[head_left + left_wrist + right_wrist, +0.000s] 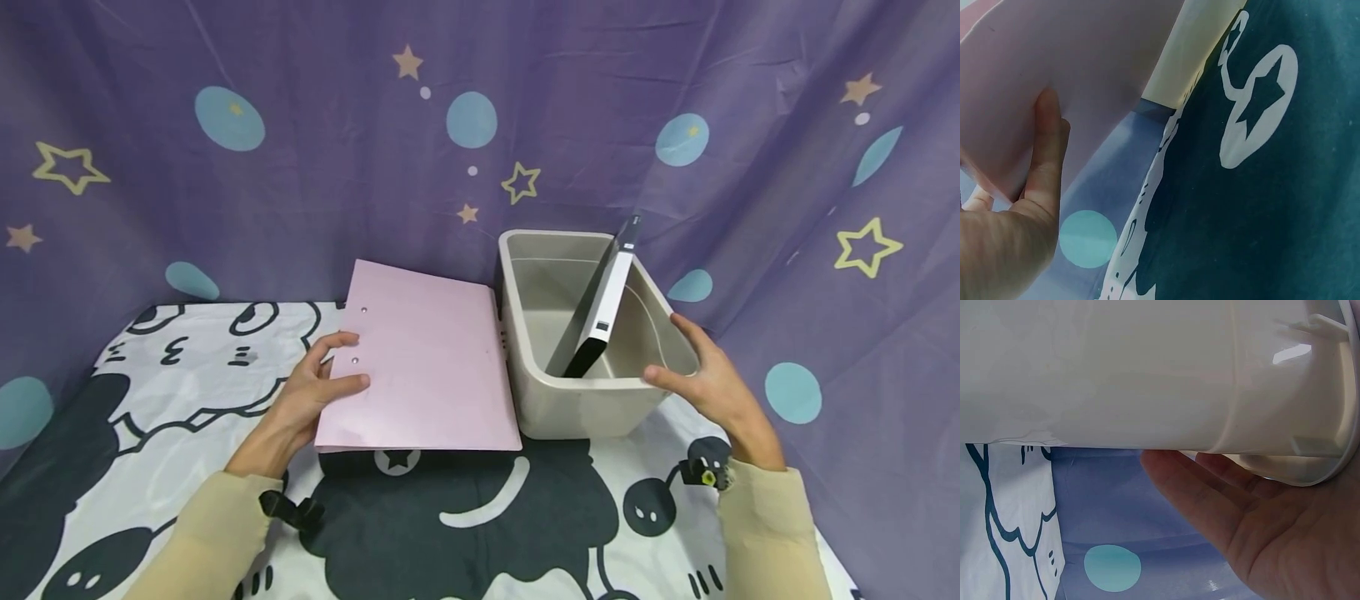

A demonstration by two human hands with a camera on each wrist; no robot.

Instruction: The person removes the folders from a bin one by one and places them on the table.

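Note:
A pink folder [427, 358] is held up by its left edge in my left hand [307, 392], thumb on the near face and the other fingers at the edge and behind. The left wrist view shows this hand [1022, 212] gripping the folder [1097, 62]. Just right of the folder stands a beige bin [585, 408]. My right hand [708, 379] grips the bin's right rim near its front corner. In the right wrist view the fingers of this hand [1254, 519] lie against the bin's wall [1116, 375]. A black and white binder [603, 300] leans inside the bin.
A purple curtain [337, 167] with stars and dots hangs behind the bin and the folder. Beneath them lies a cloth [480, 533] with a black and white cartoon print.

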